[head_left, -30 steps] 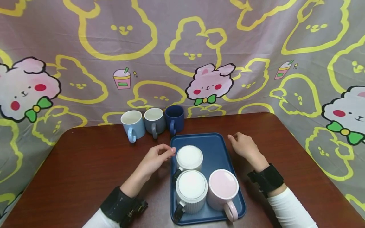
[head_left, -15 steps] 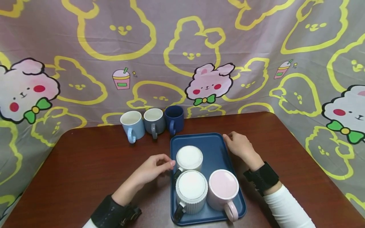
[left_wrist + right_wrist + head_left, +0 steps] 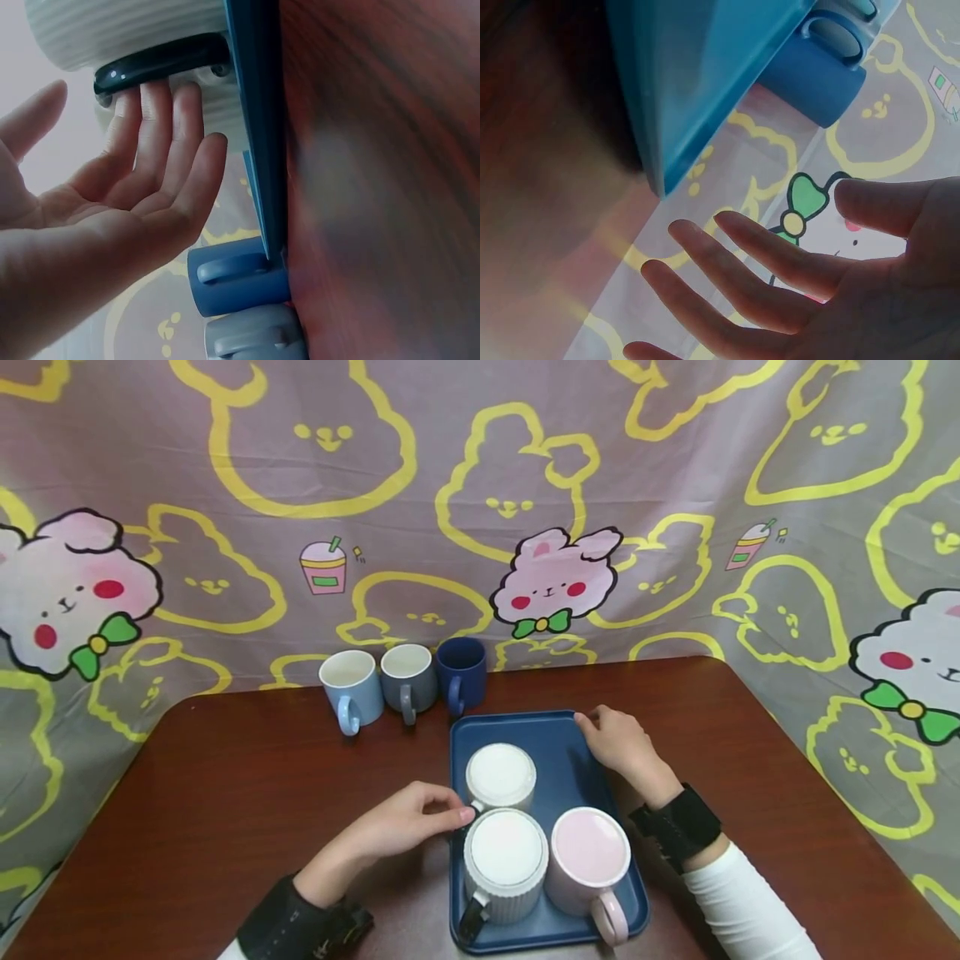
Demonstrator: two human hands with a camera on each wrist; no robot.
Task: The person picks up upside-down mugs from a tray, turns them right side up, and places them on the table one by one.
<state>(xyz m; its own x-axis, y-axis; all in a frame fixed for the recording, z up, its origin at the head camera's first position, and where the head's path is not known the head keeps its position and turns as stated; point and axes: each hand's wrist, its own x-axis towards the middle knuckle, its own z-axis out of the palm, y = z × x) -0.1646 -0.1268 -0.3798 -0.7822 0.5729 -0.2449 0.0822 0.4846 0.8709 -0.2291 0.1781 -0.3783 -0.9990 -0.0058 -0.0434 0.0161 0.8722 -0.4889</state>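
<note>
Standing base up, as it looks, the back white mug [image 3: 501, 775] sits close to the left rim of a dark blue tray [image 3: 558, 747], its black handle [image 3: 161, 60] turned toward the front left. At that handle is the left hand [image 3: 411, 820], fingers loosely bent and thumb held apart; whether the fingertips touch the handle cannot be told. Just in front of this mug, the gap very narrow if any, is a ribbed white mug [image 3: 506, 860] with a black handle of its own. Right of the ribbed one is a pink mug [image 3: 590, 852], also seemingly base up, its handle lying over the tray's front right corner area. The tray floor shows bare behind the pink mug, up to the far right corner. The right hand [image 3: 618, 745] is beside that corner, fingers spread and thumb apart, holding nothing.

Beyond the tray's far left corner, a light blue mug [image 3: 352, 685], a grey mug [image 3: 408, 677] and a navy mug [image 3: 462, 672] stand upright in a row, handles forward. The brown worktop [image 3: 262, 777] stretches wide on both sides of the tray; its back edge meets a patterned fabric backdrop [image 3: 450, 468].
</note>
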